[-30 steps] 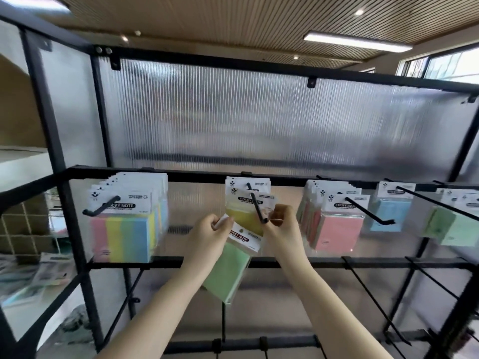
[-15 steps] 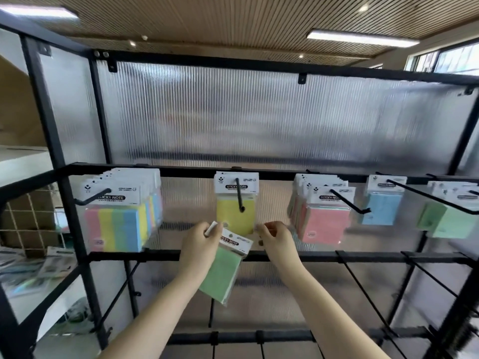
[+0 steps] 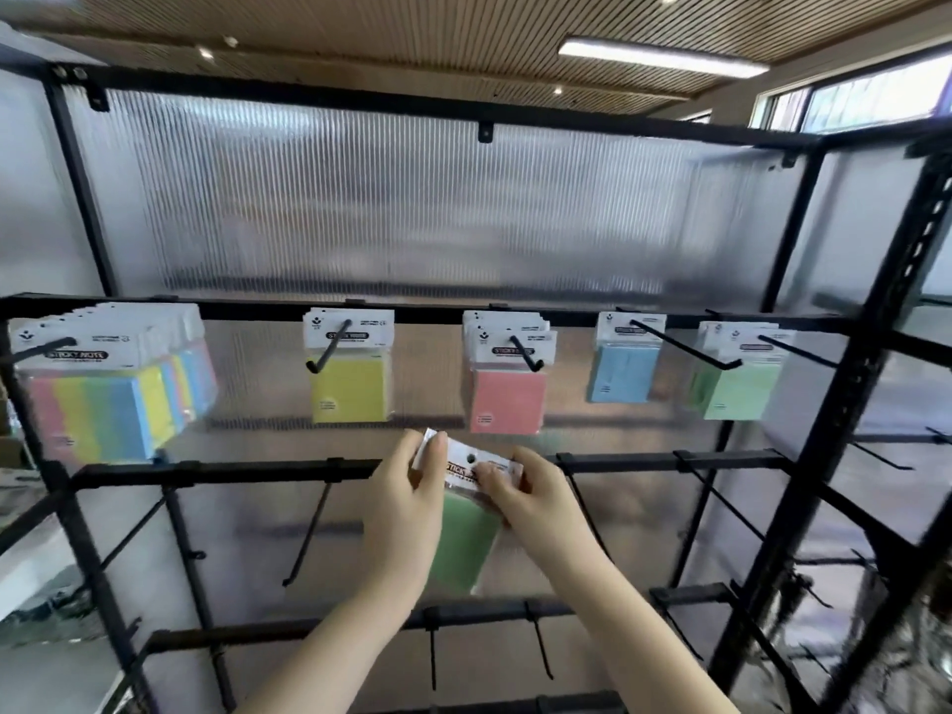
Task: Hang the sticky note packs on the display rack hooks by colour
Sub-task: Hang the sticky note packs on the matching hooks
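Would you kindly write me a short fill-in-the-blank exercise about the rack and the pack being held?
1. Both hands, left and right, hold a ____ pack.
2. The hook between the yellow packs and the blue pack carries ____ packs.
3. The multicolour packs hang at the far ____ of the row.

Missing words: green; pink; left
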Available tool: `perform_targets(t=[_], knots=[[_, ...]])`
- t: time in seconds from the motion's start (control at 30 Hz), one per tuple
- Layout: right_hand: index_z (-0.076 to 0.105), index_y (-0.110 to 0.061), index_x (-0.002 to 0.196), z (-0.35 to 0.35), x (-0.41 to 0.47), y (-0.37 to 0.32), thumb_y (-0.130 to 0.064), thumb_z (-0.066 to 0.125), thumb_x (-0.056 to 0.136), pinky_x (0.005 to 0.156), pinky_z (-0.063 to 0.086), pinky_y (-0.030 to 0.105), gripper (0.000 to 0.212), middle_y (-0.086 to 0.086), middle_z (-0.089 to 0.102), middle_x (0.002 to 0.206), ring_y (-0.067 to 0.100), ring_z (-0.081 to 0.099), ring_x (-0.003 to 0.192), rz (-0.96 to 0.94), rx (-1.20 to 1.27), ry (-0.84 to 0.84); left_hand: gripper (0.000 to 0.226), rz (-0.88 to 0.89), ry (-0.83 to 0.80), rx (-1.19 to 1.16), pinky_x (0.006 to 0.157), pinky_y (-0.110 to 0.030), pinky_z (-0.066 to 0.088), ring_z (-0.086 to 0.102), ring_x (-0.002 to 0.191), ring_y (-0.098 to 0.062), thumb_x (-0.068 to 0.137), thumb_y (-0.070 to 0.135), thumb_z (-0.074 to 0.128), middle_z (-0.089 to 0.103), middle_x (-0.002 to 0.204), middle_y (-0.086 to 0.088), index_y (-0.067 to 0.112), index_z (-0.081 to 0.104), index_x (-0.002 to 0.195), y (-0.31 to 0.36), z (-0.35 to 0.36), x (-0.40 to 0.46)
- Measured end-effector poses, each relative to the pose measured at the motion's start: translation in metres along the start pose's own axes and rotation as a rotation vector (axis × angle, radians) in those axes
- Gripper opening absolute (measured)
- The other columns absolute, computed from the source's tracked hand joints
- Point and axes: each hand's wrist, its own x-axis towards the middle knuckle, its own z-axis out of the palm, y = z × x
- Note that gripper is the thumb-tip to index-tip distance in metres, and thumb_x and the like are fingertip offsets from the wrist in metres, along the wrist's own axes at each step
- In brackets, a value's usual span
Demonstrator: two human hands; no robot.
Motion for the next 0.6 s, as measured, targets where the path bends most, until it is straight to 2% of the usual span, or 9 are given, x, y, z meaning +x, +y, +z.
perform_targets(t=[0.1,0.23,0.3,0.4,0.43,0.5,0.57,0.6], knots=[[0.042,-0.003,0.070,-0.028,-0.017,0.001,-0.023,0.060,0.093,0.053,0.030,0.025,0.036,0.005,0.043,0.062,0.011,0.038,0.059,-0.048,0.018,0.088,0.036,0.007,-0.036,-0.098,0.050,-0.019,0.027,0.030,0.052,-0.005,0.096,0.022,0.050,0.032,0.055,0.008,0.016,0.035,0.063,0.024,0.020,-0.019],[0.046,0.003,0.075,-0.060,-0.033,0.004,-0.023,0.061,0.093,0.059,0.029,0.031,0.035,0.007,0.042,0.065,0.016,0.037,0.063,-0.060,0.096,0.214,0.033,-0.029,-0.108,-0.185,0.051,-0.016,0.030,0.035,0.052,-0.004,0.095,0.024,0.052,0.039,0.055,0.009,0.011,0.042,0.066,0.049,0.048,-0.038],[0.044,0.002,0.074,-0.074,-0.038,0.005,-0.021,0.061,0.093,0.059,0.030,0.031,0.035,0.006,0.044,0.065,0.015,0.039,0.063,-0.067,0.126,0.280,0.027,-0.035,-0.171,-0.228,0.055,-0.013,0.036,0.045,0.055,-0.002,0.094,0.024,0.053,0.049,0.059,0.008,0.008,0.052,0.073,0.059,0.060,-0.043],[0.048,0.002,0.075,-0.095,-0.042,0.007,-0.019,0.060,0.093,0.057,0.034,0.027,0.030,0.001,0.050,0.061,0.011,0.043,0.060,-0.084,0.141,0.373,0.019,-0.029,-0.279,-0.247,0.059,-0.011,0.041,0.055,0.062,0.000,0.093,0.026,0.055,0.063,0.068,0.007,0.012,0.060,0.080,0.071,0.080,-0.046],[0.051,0.000,0.075,-0.102,-0.041,0.009,-0.018,0.060,0.093,0.056,0.036,0.024,0.027,-0.002,0.051,0.059,0.009,0.044,0.058,-0.094,0.134,0.405,0.020,-0.024,-0.306,-0.252,0.057,-0.010,0.039,0.054,0.058,0.001,0.093,0.024,0.056,0.061,0.063,0.011,0.016,0.058,0.075,0.075,0.087,-0.045],[0.058,-0.005,0.078,-0.118,-0.039,0.011,-0.018,0.059,0.092,0.058,0.040,0.024,0.020,0.004,0.058,0.064,0.008,0.049,0.060,-0.115,0.116,0.461,0.027,-0.010,-0.360,-0.265,0.053,-0.011,0.034,0.045,0.051,0.001,0.093,0.023,0.057,0.053,0.054,0.016,0.018,0.051,0.068,0.082,0.102,-0.043],[0.061,-0.008,0.081,-0.134,-0.036,0.014,-0.021,0.059,0.092,0.061,0.042,0.026,0.017,0.006,0.062,0.069,0.009,0.053,0.063,-0.129,0.101,0.517,0.026,0.008,-0.418,-0.301,0.054,-0.013,0.034,0.044,0.053,-0.001,0.093,0.027,0.057,0.052,0.056,0.012,0.014,0.054,0.071,0.086,0.120,-0.040],[0.061,-0.008,0.081,-0.142,-0.034,0.016,-0.020,0.059,0.092,0.060,0.042,0.023,0.017,0.002,0.061,0.066,0.006,0.052,0.060,-0.143,0.088,0.550,0.026,0.008,-0.447,-0.324,0.054,-0.015,0.035,0.046,0.054,-0.004,0.093,0.028,0.057,0.054,0.058,0.008,0.011,0.057,0.073,0.089,0.130,-0.038]])
